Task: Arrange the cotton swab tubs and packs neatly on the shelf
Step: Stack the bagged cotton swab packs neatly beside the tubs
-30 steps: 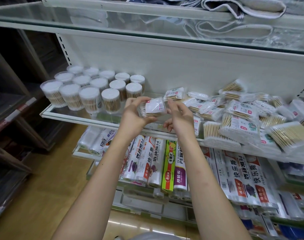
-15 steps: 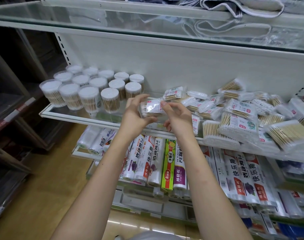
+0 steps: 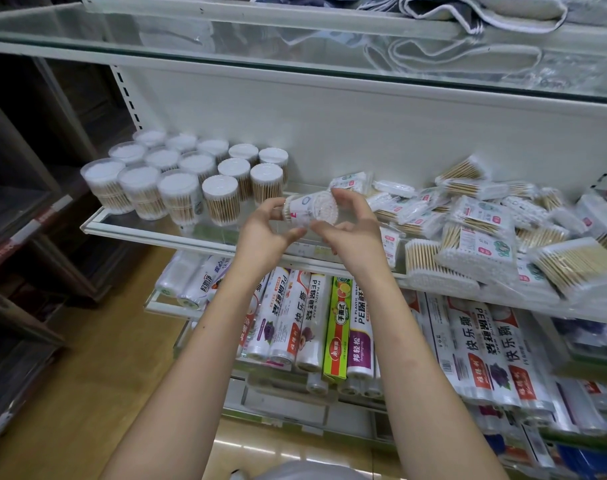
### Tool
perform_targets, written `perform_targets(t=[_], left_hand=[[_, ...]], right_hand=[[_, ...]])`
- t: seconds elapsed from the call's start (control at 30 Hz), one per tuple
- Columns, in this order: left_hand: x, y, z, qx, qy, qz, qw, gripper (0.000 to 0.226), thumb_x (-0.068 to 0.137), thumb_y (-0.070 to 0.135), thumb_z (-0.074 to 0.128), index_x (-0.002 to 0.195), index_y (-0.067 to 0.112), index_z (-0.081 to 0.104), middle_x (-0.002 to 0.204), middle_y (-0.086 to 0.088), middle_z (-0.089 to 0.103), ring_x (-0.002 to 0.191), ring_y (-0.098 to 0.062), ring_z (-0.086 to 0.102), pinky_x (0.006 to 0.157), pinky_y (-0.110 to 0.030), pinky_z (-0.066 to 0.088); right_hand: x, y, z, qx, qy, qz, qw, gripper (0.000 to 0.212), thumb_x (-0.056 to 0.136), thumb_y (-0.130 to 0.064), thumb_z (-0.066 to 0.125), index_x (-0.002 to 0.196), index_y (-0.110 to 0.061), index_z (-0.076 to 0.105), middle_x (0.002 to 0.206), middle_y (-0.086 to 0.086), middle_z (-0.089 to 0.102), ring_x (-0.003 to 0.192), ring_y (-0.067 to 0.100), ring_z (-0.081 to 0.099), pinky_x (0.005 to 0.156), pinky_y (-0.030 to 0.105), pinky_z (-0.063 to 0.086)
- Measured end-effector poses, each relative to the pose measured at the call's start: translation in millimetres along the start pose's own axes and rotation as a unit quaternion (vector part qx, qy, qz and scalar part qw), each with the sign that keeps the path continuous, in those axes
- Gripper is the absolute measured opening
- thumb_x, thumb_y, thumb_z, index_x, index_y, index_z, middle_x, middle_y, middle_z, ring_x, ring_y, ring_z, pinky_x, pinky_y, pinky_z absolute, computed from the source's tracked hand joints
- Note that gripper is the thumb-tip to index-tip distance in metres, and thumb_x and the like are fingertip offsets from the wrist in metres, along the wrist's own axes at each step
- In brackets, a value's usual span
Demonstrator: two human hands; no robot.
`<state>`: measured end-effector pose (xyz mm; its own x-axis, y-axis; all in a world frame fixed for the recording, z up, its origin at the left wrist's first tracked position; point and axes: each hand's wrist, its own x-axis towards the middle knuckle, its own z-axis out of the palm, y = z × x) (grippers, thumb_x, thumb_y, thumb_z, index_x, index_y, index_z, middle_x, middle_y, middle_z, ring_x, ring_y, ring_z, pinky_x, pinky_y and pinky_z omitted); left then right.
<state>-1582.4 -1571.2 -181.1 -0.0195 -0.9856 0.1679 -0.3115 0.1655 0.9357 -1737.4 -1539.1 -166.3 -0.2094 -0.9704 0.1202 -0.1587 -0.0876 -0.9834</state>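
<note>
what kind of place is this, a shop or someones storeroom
Most likely a shop aisle: many identical cotton swab tubs in rows on a glass shelf, loose swab packs, and boxed plastic wrap rolls below.

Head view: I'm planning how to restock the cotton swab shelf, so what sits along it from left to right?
Upright cotton swab tubs → the pack held between the left hand and right hand → loose heap of cotton swab packs.
</note>
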Motion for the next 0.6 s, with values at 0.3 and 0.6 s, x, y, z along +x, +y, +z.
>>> perform_targets(t=[0.3, 0.6], left_hand=[[0.1, -4.4, -1.2, -0.017, 0.009, -0.001, 1.0, 0.054, 0.081, 0.019, 0.08, 0.13, 0.031, 0.058, 0.099, 0.0, 0.064, 0.056, -0.002, 0.05, 0.056, -0.027, 0.042], [-3.1, 12.7, -3.7, -0.127, 0.015, -0.042, 0.991, 0.021, 0.102, 0.029, 0.055, 0.121, 0.022, 0.062, 0.089, 0.007, 0.07, 0.041, -0.007, 0.047, 0.042, -0.028, 0.047]], right_hand=[[1.4, 5.8, -2.1, 0.028, -0.007, -0.017, 0.999, 0.042, 0.088, -0.028, 0.074, 0.125, -0.032, 0.054, 0.132, -0.004, 0.058, 0.068, 0.019, 0.063, 0.062, 0.031, 0.054], [-1.8, 3.2, -1.0, -0.01, -0.022, -0.018, 1.0, 0.014, 0.094, -0.024, 0.068, 0.094, -0.028, 0.054, 0.107, -0.006, 0.065, 0.077, 0.019, 0.07, 0.066, 0.036, 0.058]])
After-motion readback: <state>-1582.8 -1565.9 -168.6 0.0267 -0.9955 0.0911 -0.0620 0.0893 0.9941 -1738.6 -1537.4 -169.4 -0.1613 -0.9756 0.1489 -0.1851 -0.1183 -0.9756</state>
